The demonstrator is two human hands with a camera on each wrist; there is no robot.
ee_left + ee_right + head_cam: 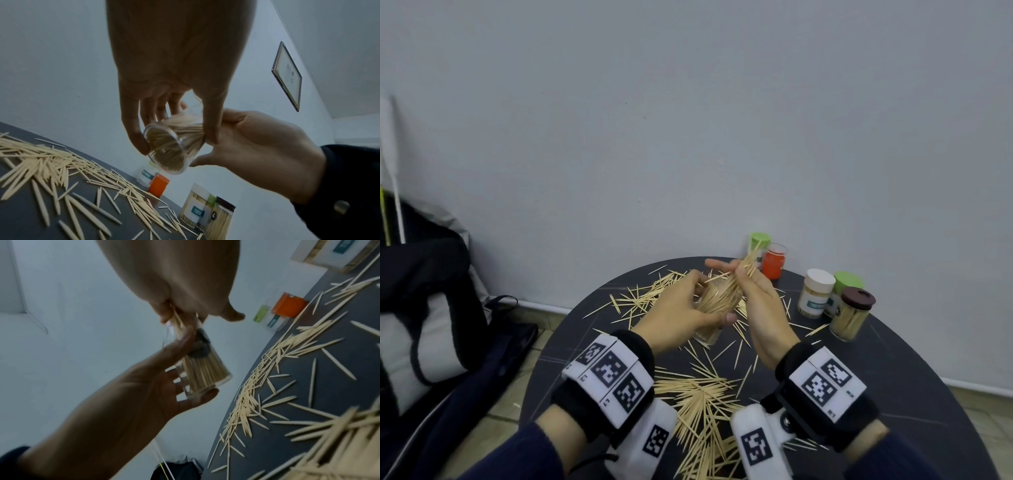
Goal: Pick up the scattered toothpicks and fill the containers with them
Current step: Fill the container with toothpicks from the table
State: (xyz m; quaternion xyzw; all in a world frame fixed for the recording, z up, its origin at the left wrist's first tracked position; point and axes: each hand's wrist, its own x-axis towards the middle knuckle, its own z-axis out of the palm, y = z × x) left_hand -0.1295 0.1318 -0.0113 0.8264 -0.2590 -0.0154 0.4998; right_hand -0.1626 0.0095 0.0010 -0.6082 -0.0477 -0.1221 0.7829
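Observation:
My left hand (pixel 681 308) grips a clear plastic container (pixel 714 308) packed with toothpicks, lifted off the table and tilted; its round base (pixel 166 149) faces the left wrist camera. My right hand (pixel 753 294) pinches a bundle of toothpicks (pixel 748 263) whose lower ends go into the container's mouth. In the right wrist view the container (pixel 205 374) lies in the left palm, with the bundle (pixel 179 321) between my right fingers above it. Loose toothpicks (pixel 698 394) lie scattered over the dark round table (pixel 893 394).
At the table's back stand a green-lidded container (pixel 758 246) and an orange one (pixel 774 262). On the right are a white-lidded container (pixel 815 294), a green-lidded one (pixel 846 282) and a brown-lidded one (pixel 854 317). A dark bag (pixel 431 308) lies on the floor at left.

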